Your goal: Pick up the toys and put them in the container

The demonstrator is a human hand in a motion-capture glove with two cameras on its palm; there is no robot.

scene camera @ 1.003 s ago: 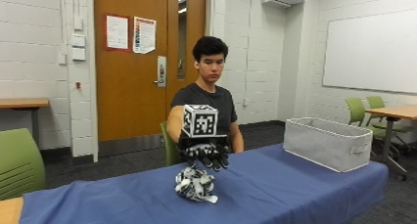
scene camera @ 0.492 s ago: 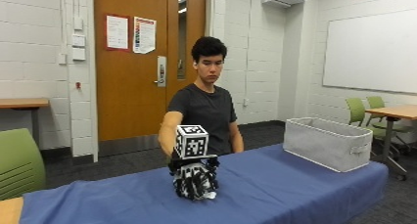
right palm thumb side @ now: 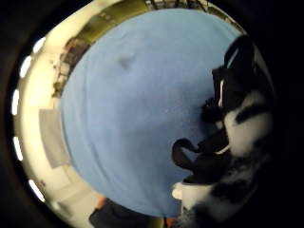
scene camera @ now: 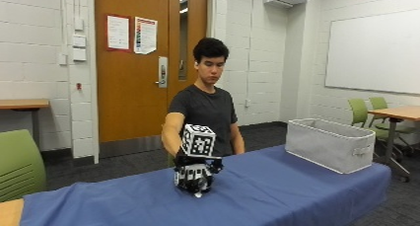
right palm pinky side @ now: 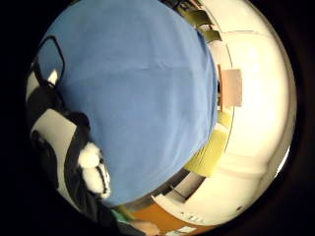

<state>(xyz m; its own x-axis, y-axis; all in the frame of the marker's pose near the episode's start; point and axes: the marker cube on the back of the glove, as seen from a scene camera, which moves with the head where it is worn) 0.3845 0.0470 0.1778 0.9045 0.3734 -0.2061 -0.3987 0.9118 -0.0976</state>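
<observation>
Beside the grey container (scene camera: 328, 143), the right hand's (scene camera: 197, 166) grip clasps a striped toy (scene camera: 192, 179).

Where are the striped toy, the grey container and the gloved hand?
striped toy (scene camera: 192, 179): outside view, its striped body.
grey container (scene camera: 328, 144): outside view, its front wall.
gloved hand (scene camera: 197, 163): outside view, on the toy's top.

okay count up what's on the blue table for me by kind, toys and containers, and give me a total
Toys: 1, a black and white plush toy under the gloved right hand, on the blue tablecloth.
Containers: 1, a grey fabric bin at the table's far end.
Total: 2.
</observation>
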